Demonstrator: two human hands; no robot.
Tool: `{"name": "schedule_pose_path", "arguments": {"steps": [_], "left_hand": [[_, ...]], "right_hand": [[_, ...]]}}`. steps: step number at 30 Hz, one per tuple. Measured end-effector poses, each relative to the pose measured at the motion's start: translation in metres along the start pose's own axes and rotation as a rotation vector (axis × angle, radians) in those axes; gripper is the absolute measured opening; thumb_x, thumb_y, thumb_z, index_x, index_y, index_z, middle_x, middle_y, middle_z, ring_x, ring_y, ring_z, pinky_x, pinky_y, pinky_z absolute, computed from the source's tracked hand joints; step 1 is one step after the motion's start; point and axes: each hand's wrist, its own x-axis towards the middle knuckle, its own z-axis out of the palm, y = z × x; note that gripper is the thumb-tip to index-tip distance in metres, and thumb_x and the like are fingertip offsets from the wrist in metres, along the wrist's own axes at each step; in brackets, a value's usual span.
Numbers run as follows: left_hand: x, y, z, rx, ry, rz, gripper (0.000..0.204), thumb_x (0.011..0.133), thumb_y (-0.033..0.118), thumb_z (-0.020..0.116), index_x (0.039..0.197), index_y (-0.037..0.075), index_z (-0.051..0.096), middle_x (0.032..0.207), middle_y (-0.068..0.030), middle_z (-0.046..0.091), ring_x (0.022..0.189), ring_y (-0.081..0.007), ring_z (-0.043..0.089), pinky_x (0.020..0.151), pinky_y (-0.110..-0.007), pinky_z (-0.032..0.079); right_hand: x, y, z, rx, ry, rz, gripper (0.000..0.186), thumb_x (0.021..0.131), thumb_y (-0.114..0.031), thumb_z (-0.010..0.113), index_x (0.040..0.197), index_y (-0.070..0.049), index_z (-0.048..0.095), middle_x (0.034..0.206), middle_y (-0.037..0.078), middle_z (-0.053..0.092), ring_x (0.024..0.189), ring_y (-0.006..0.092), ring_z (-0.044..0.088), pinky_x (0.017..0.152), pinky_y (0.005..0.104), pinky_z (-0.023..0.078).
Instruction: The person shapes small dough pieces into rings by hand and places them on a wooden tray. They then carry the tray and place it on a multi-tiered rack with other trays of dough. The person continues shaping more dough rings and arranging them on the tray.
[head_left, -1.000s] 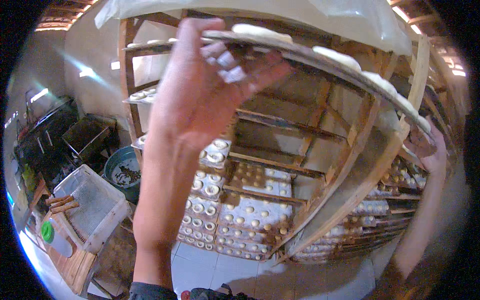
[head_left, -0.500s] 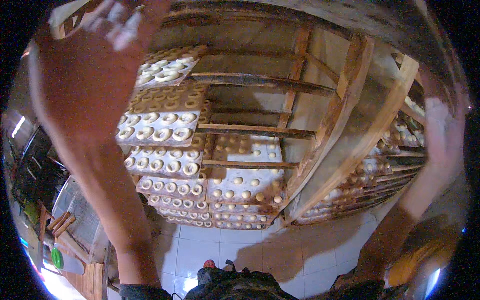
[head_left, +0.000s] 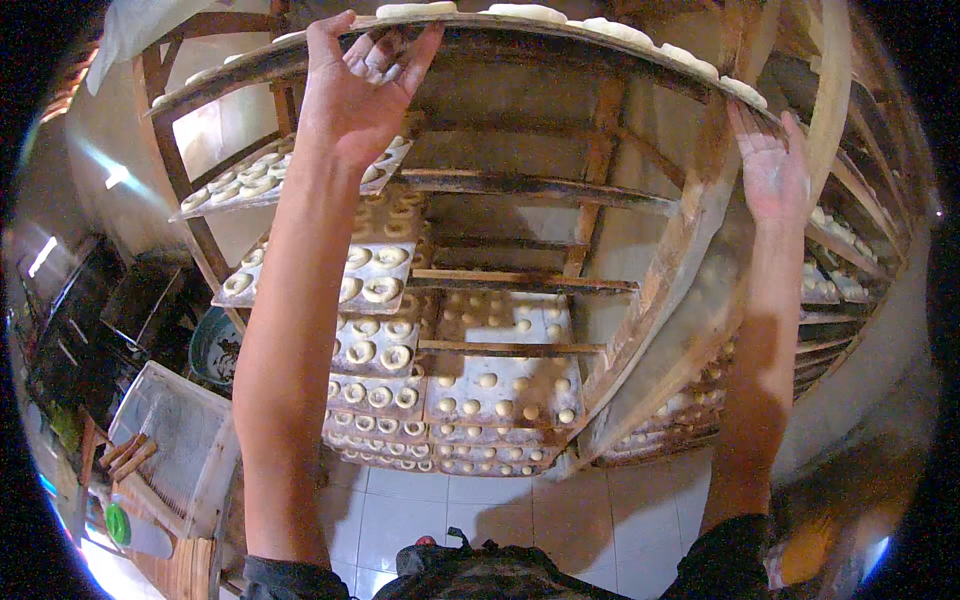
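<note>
A wide tray of ring-shaped and rounded pale dough is at the top of a wooden rack, above a dark rail. My left hand grips its near edge left of centre, thumb up at the rim and floury fingers curled beneath. At the tray's right end, my right hand has its fingers against the edge, palm facing me. Dough pieces line the near rim; the rest of the tray's top is mostly out of sight. Both arms are stretched upward.
Lower rack levels hold trays of dough rings and dough balls. A slanting wooden post stands near my right arm. Another loaded rack is at right. A pale-framed box and a green basin stand at left.
The tray's near rim and its dough have come into view at the top. Both hands, blurred before, have moved inward and now show clearly at its edge.
</note>
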Motion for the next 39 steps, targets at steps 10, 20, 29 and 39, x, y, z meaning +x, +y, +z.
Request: {"name": "schedule_pose_path", "arguments": {"steps": [10, 20, 29, 39], "left_hand": [[0.029, -0.009, -0.008, 0.049, -0.019, -0.093, 0.049, 0.096, 0.040, 0.055, 0.120, -0.002, 0.047, 0.118, -0.0154, 0.054, 0.111, -0.0343, 0.060, 0.104, -0.045, 0.049], [0.028, -0.025, -0.018, 0.504, 0.193, -0.052, 0.088, 0.094, 0.060, 0.057, 0.143, -0.010, 0.035, 0.115, -0.0212, 0.061, 0.097, -0.0273, 0.065, 0.089, -0.039, 0.054], [-0.309, -0.273, -0.020, 0.673, -0.474, -0.731, 0.024, 0.096, 0.025, 0.063, 0.110, 0.006, 0.056, 0.089, -0.0026, 0.055, 0.077, -0.0147, 0.053, 0.070, -0.030, 0.048], [-0.639, -0.350, 0.201, -0.025, -2.265, -1.219, 0.027, 0.098, 0.019, 0.060, 0.119, 0.003, 0.064, 0.103, -0.0127, 0.071, 0.096, -0.0228, 0.068, 0.085, -0.036, 0.053]], "right_hand": [[0.040, 0.018, -0.011, -0.120, -0.020, 0.038, 0.048, 0.098, -0.011, 0.056, 0.134, 0.010, 0.034, 0.140, 0.030, 0.042, 0.131, 0.0440, 0.045, 0.115, 0.0547, 0.038], [0.037, 0.031, -0.021, -0.664, 0.074, 0.139, 0.056, 0.093, -0.045, 0.067, 0.124, -0.001, 0.053, 0.116, 0.021, 0.064, 0.109, 0.0339, 0.064, 0.097, 0.0464, 0.052], [-0.413, 0.026, -0.172, -1.470, 0.128, 0.577, 0.041, 0.094, -0.032, 0.057, 0.129, -0.009, 0.058, 0.111, 0.016, 0.068, 0.094, 0.0304, 0.068, 0.089, 0.0428, 0.053], [-0.788, -0.346, 0.123, -2.031, 2.334, 0.248, 0.024, 0.097, -0.022, 0.050, 0.103, -0.007, 0.068, 0.087, 0.017, 0.071, 0.081, 0.0334, 0.070, 0.076, 0.0421, 0.054]]}}
